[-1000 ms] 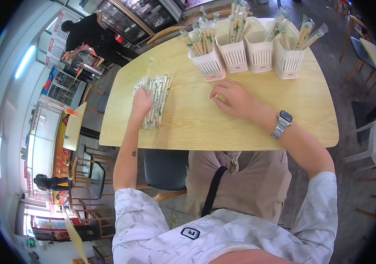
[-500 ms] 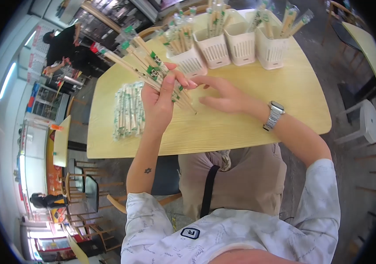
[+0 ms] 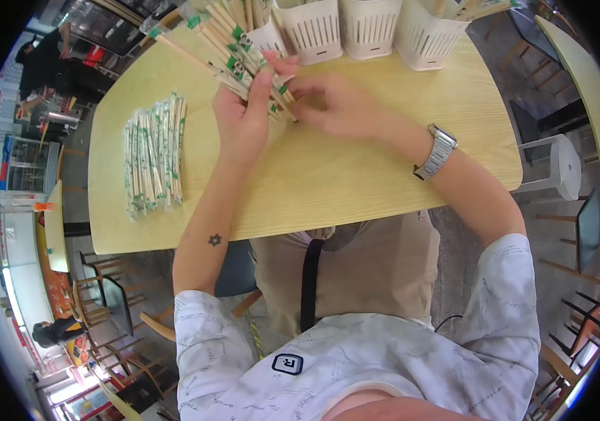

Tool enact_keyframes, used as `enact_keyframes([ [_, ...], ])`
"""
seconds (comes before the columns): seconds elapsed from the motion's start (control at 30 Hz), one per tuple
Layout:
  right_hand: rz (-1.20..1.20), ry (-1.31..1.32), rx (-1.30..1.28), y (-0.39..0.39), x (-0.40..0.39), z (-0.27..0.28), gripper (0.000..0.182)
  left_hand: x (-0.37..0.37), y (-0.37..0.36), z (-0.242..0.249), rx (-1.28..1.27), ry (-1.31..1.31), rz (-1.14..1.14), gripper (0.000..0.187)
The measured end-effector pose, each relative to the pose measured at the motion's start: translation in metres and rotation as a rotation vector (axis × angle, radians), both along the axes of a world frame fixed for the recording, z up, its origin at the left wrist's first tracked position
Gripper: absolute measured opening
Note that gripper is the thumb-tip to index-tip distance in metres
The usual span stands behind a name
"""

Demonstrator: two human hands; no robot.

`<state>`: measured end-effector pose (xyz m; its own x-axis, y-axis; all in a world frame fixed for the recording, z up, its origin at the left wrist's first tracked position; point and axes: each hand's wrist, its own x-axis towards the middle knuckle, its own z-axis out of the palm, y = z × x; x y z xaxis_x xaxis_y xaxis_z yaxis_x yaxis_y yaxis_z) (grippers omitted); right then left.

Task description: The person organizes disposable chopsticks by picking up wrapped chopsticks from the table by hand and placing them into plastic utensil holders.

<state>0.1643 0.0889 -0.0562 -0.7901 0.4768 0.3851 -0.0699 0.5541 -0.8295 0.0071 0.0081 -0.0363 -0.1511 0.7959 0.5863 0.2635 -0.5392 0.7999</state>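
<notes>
1. Left hand (image 3: pixel 240 119) clenched around a fanned bundle of paper-wrapped wooden chopsticks with green print (image 3: pixel 233 49), thumb pressed over the wrappers, bundle slanting up and away to the left above the counter.
2. Right hand (image 3: pixel 331 105) closed onto the lower ends of that same bundle, fingertips (image 3: pixel 293 88) pinching the wrappers just beside the left thumb; silver metal-link wristwatch (image 3: pixel 436 151) on that wrist.
3. Bundle held clear of the pale wood-grain counter (image 3: pixel 356 182), near its far middle, just in front of the white slotted plastic holders.
4. Three white slotted plastic holders (image 3: pixel 366 28) standing in a row along the far edge, more wrapped chopsticks poking out of the right one.
5. Flat pile of the same green-printed wrapped chopsticks (image 3: pixel 152 154) lying on the counter well to the left, apart from both hands.
6. Beyond the counter's left corner, another person in dark clothing (image 3: pixel 47 56), standing at a distance.
</notes>
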Motion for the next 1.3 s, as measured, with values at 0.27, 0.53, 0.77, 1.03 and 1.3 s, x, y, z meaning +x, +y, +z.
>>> enact_keyframes([
  [0.27, 0.035, -0.035, -0.157, 0.008, -0.001, -0.006, 0.022, -0.001, -0.001, -0.001, -0.153, -0.098, -0.12, 0.027],
  [0.53, 0.01, -0.129, -0.079, 0.006, 0.009, 0.008, 0.037, -0.001, 0.002, 0.0, -0.179, -0.24, -0.217, 0.026],
  [0.77, 0.074, -0.161, -0.103, 0.011, 0.004, -0.006, 0.036, -0.002, -0.001, 0.0, -0.249, -0.215, -0.154, 0.026],
  [1.03, 0.052, -0.239, -0.006, -0.008, 0.02, 0.037, 0.058, 0.003, -0.003, 0.001, -0.179, -0.036, -0.059, 0.026],
  [1.3, 0.157, 0.073, -0.159, -0.005, -0.001, -0.001, 0.06, 0.015, -0.012, 0.004, -0.197, -0.065, -0.077, 0.031],
])
